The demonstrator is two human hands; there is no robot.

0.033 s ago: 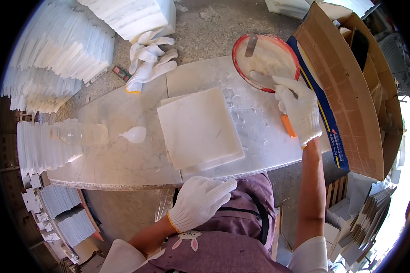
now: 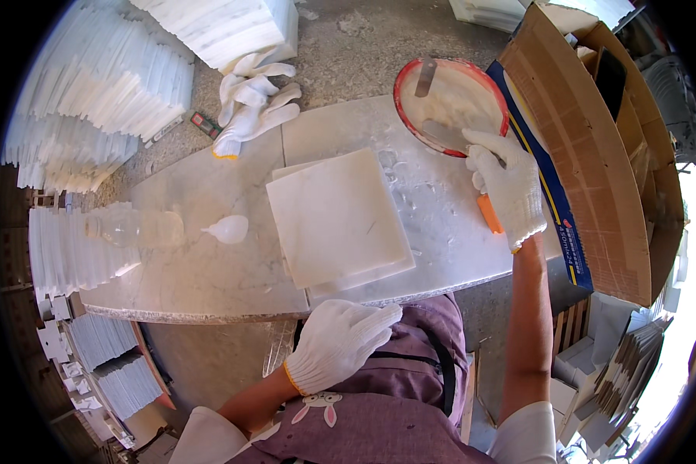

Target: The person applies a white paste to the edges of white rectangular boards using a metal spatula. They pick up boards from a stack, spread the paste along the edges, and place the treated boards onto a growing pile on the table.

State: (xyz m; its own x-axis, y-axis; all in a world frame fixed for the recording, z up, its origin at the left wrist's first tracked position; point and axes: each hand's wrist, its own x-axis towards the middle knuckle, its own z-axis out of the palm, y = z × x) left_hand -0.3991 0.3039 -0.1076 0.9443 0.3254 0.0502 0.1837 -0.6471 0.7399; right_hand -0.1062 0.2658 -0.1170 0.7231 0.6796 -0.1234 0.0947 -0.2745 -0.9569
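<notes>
My right hand (image 2: 509, 182), in a white knit glove, is closed at the near right rim of a red-rimmed bowl (image 2: 506, 116) of pale paste. It grips a putty knife, whose orange handle (image 2: 489, 214) sticks out below the palm. A metal blade (image 2: 441, 134) reaches from the fingers into the bowl. My left hand (image 2: 342, 340), also gloved, rests over my lap just off the table edge, fingers stretched out and holding nothing. Two square white stone tiles (image 2: 340, 220) lie stacked, slightly askew, on the marble-topped table between the hands.
Another metal blade (image 2: 425, 77) leans on the bowl's far rim. Spare gloves (image 2: 251, 104), a clear bottle (image 2: 143, 229) and a white bulb-shaped piece (image 2: 229, 229) lie leftward. Tile stacks (image 2: 108, 77) stand far left. A cardboard box (image 2: 588, 147) borders the right side.
</notes>
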